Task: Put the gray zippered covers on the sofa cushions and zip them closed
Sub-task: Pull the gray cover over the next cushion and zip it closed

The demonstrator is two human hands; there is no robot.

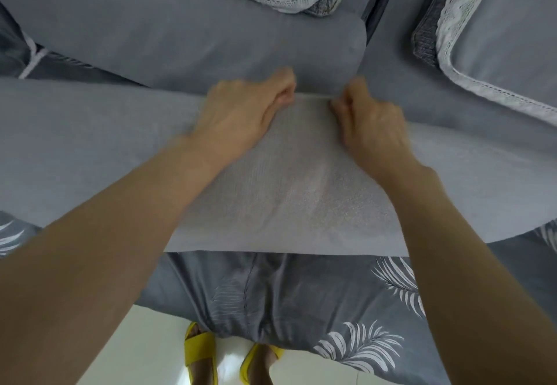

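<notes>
A: Status?
B: Left hand [241, 113] and right hand [373, 122] are both clenched on the far edge of the gray cover [286, 197]. Fingers curled, pinching the seam. Small gap between the two hands.
A: Cushion in?
B: Looks so. The cover lies flat and filled from the fingers back past the wrists and out to both sides. The insert itself is hidden.
A: Zipped?
B: Can't tell. No zipper or slider visible at the fingertips; probably sits in that pinched seam. My read: closing stage on this one.
A: Others?
B: Just beyond the fingers, a long gray cushion [180, 32] already looks covered. Remaining count unknown.
</notes>
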